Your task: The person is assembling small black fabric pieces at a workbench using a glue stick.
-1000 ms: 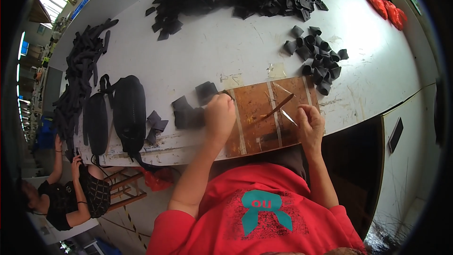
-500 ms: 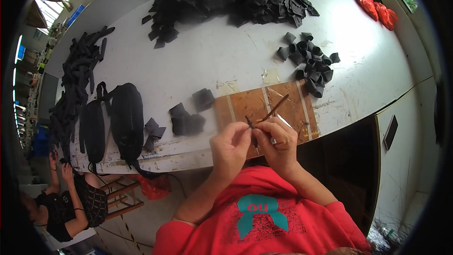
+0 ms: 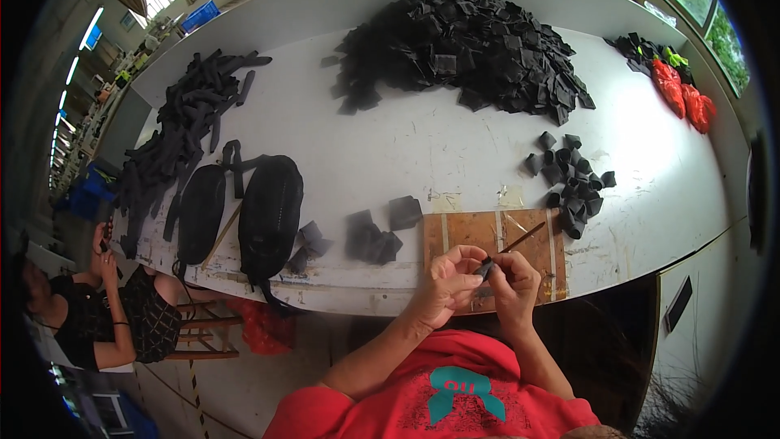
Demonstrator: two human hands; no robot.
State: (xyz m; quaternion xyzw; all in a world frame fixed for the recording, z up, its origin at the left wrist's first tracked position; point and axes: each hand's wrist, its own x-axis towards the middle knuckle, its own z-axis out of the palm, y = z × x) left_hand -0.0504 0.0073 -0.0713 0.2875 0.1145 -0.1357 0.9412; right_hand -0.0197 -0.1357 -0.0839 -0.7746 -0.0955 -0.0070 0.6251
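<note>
Over the brown board (image 3: 461, 232), at the table's front edge, my two hands come together. My left hand (image 3: 443, 289) pinches a small black fabric piece (image 3: 485, 267) that looks folded or rolled. Fingertips of my right hand (image 3: 516, 286) press against the same piece from the other side. A thin brown stick (image 3: 525, 237) juts up and to the right from my right hand; its lower end is hidden by the fingers. Left of the board lie a few flat black fabric squares (image 3: 405, 212). Beyond its right corner sits a small heap of curled black pieces (image 3: 575, 175).
A large pile of black squares (image 3: 479, 49) covers the back of the table. Black strips (image 3: 183, 114) and two black pouches (image 3: 270, 215) lie to the left. Red plastic bags (image 3: 682, 96) are at the far right. Another person (image 3: 81, 309) works at the lower left.
The head view has shifted, so the table sits lower and further right in the picture. The fabric piece between my fingers now looks folded more compactly. The stick stays in my right hand.
</note>
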